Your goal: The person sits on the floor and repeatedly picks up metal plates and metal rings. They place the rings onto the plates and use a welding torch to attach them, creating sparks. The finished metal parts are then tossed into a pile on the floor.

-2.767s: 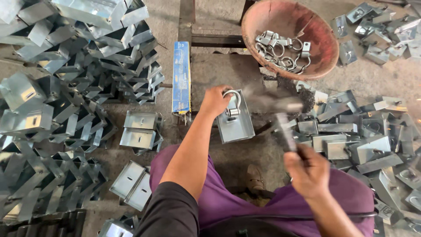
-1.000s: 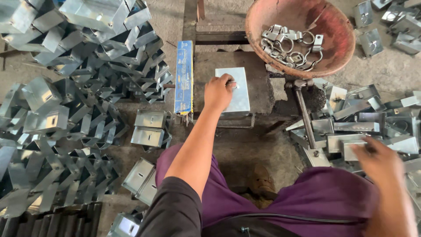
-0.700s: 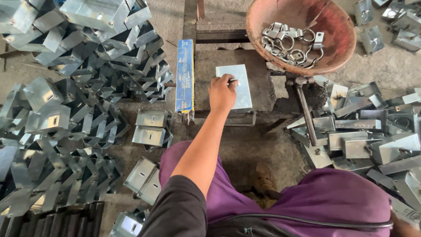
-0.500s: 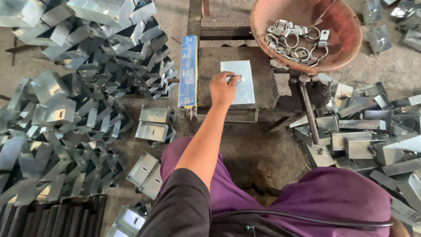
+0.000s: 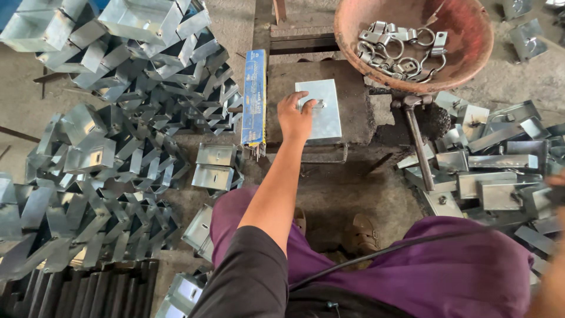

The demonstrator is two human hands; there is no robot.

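- Dusty concrete floor and a dark, worn work block (image 5: pixel 353 118) lie below us; the flat galvanised plate (image 5: pixel 322 112) rests on that block, roughly centred.
- Our left hand (image 5: pixel 296 115) lies on the plate's left edge, fingers spread flat and pressing down, pinching nothing.
- We judge it best to keep the plate square on the block with the fingertips clear of its small slot.
- Our right hand (image 5: pixel 556 179) barely shows at the frame edge; we cannot tell its grip.
- Just beside the block lies the hammer (image 5: pixel 416 136); beyond it, the rusty bowl (image 5: pixel 471 65) of metal clips (image 5: pixel 400 50).
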